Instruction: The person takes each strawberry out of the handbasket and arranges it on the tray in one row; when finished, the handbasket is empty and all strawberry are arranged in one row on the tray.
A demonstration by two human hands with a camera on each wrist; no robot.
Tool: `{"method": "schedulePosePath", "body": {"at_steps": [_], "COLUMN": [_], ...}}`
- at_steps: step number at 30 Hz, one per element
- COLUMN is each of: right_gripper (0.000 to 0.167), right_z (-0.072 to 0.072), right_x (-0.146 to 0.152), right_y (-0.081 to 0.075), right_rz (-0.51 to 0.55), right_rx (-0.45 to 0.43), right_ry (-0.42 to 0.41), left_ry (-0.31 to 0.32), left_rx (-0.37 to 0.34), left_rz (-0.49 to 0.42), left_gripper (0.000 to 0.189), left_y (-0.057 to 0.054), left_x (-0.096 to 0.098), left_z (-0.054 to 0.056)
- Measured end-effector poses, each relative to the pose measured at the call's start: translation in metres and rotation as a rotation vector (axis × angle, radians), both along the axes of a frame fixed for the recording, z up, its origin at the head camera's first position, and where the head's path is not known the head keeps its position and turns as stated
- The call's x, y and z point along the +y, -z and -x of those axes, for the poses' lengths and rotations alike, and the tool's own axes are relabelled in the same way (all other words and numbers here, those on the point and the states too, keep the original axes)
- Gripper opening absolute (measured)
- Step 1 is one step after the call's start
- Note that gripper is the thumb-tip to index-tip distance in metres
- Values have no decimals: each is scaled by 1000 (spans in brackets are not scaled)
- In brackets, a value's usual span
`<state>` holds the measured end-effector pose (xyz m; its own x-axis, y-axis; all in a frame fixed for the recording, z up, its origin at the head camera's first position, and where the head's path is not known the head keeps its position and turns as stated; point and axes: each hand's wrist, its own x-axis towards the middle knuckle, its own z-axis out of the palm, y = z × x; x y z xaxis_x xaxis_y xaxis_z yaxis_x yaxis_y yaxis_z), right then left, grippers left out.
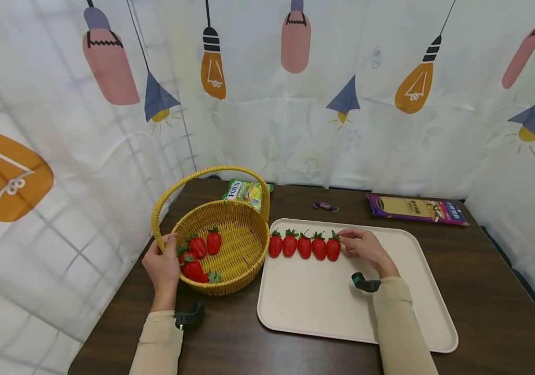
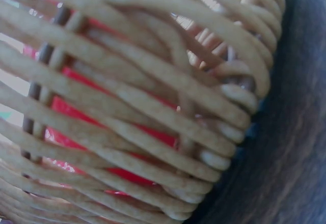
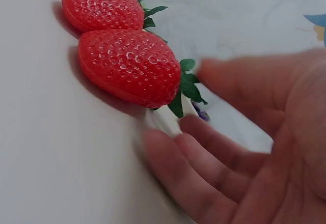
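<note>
A yellow woven basket [image 1: 244, 247] stands on the left with several red toy strawberries [image 1: 213, 241] in it. My left hand [image 1: 163, 265] grips its left side where the arched handle meets the rim. Through the weave [image 2: 153, 94], red shows in the left wrist view; the hand itself is out of that view. On the cream tray [image 1: 314, 307], several strawberries lie in a row, leaves toward the back. Beside the rightmost strawberry [image 3: 130, 68] is my right hand [image 1: 366, 249], its fingers [image 3: 193, 178] spread and relaxed. The thumb is close to the green leaves; nothing is held.
A green and yellow Fox's packet [image 1: 249, 192] lies behind the basket. Beyond the tray are a small purple wrapped candy [image 1: 326, 207] and a long purple and gold packet [image 1: 417, 209]. A patterned curtain [image 1: 272, 130] hangs along the back of the dark table [image 1: 244, 333].
</note>
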<state>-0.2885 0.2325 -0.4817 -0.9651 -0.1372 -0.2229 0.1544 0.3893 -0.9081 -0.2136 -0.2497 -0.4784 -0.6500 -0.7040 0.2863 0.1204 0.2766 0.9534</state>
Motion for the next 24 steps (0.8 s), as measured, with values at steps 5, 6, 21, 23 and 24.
{"method": "schedulePosePath", "body": {"at_steps": [5, 6, 21, 23, 24], "right_gripper": [41, 41, 19, 17, 16], "right_z": [2, 2, -26, -34, -41], "right_x": [0, -2, -115, -134, -145], "right_y": [-4, -5, -44, -45, -49], "right_rz": [10, 20, 106, 107, 103], "right_rx": [52, 68, 353, 379, 394], "right_ry": [113, 126, -61, -127, -154], "left_ry": [5, 7, 13, 12, 10], "left_rx": [-5, -6, 5, -1, -3], "left_rz": [-4, -8, -14, -18, -20], "left_gripper": [31, 31, 31, 31, 31], "left_y": [0, 0, -1, 0, 0], "left_x": [-1, 0, 1, 1, 1], "left_z": [0, 0, 4, 2, 2]}}
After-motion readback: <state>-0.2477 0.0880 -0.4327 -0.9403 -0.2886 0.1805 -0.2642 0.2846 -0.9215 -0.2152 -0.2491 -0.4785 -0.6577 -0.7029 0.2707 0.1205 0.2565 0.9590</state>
